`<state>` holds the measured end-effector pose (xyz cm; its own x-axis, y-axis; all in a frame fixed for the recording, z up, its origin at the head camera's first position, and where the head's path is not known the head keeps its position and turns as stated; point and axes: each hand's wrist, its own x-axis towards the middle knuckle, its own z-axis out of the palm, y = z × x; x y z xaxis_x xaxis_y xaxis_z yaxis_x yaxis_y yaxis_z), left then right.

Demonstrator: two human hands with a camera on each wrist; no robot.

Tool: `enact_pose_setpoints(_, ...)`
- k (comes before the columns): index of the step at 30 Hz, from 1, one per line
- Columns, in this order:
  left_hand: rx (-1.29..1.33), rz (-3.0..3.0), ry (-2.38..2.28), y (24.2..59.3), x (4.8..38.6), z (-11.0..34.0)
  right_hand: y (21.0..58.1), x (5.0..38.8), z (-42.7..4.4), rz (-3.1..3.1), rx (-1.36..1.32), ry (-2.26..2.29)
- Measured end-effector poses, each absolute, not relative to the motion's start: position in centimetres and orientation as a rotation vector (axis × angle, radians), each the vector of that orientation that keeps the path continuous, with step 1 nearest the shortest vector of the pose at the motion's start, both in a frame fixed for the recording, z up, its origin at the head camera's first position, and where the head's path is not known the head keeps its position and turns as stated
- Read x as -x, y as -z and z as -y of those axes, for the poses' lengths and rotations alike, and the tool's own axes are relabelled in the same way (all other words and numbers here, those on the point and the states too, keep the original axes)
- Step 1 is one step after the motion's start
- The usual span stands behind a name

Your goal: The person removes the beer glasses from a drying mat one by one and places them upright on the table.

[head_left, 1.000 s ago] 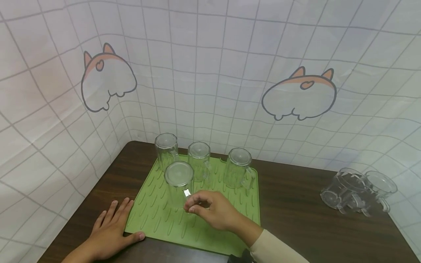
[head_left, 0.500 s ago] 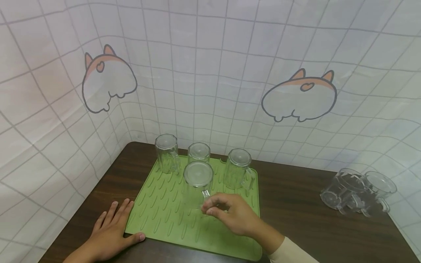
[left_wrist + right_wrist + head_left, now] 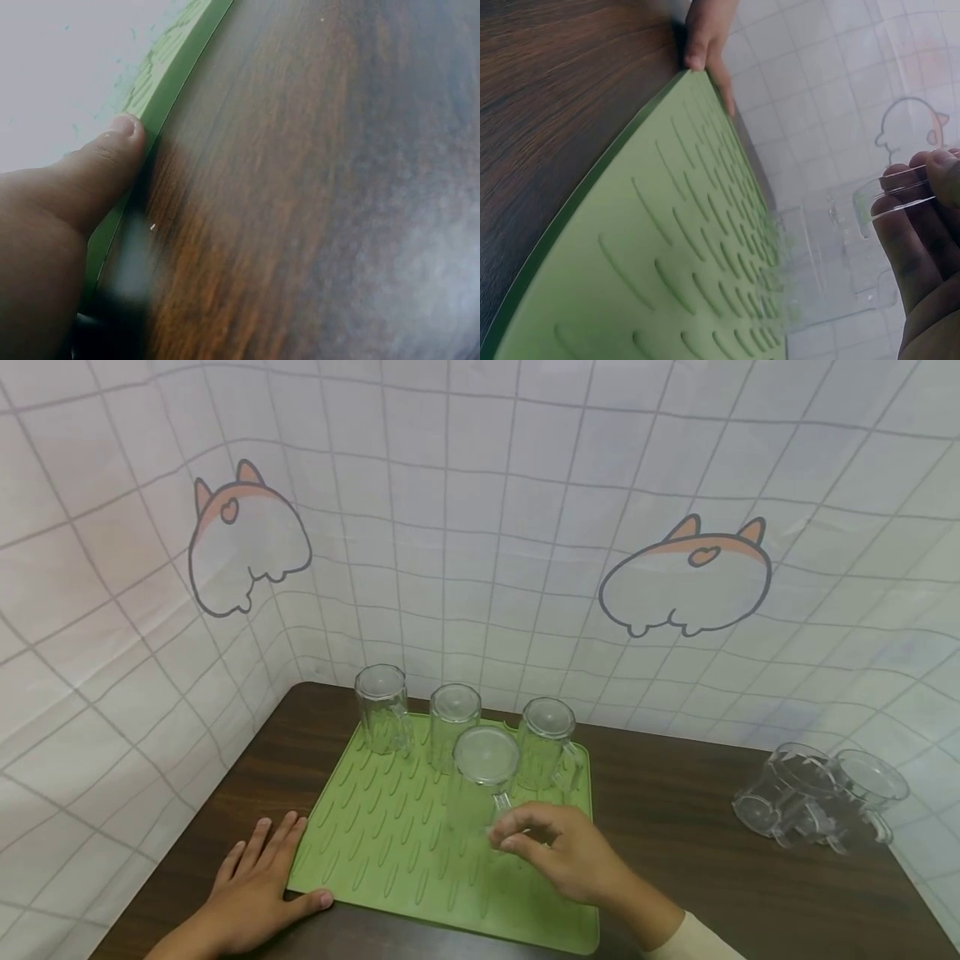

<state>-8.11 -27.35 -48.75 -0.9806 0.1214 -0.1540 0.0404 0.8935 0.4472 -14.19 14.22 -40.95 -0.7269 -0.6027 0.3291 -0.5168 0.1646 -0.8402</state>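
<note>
My right hand point(image 3: 570, 852) pinches the handle of a clear glass mug point(image 3: 486, 756), turned bottom up over the green ridged mat point(image 3: 390, 877). In the right wrist view, fingers point(image 3: 907, 247) and thumb close on the handle. Whether the mug's rim touches the mat cannot be told. Three more upside-down mugs stand along the mat's back: a left one point(image 3: 381, 714), a middle one point(image 3: 454, 706) partly behind the held mug, and a right one point(image 3: 547, 735). My left hand point(image 3: 251, 893) lies flat with fingers spread, its thumb point(image 3: 105, 161) on the mat's near left corner.
At the table's right end more clear glass mugs stand close together, among them a front mug point(image 3: 757, 810) and a right mug point(image 3: 870, 777). Dark wood table point(image 3: 675, 827) surrounds the mat. A white gridded curtain point(image 3: 480, 568) hangs behind and at both sides.
The right hand has carried the upside-down mug rightward across the mat, from near the left mug to in front of the gap between the middle and right ones. My left hand stays put.
</note>
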Motion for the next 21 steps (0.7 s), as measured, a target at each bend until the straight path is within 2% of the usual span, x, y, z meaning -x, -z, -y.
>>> enact_pose_setpoints(21, -0.132, -2.891, -0.654, 48.6, 8.0, 27.3, 41.5, 13.5, -19.1, -2.453, 1.097, 1.662)
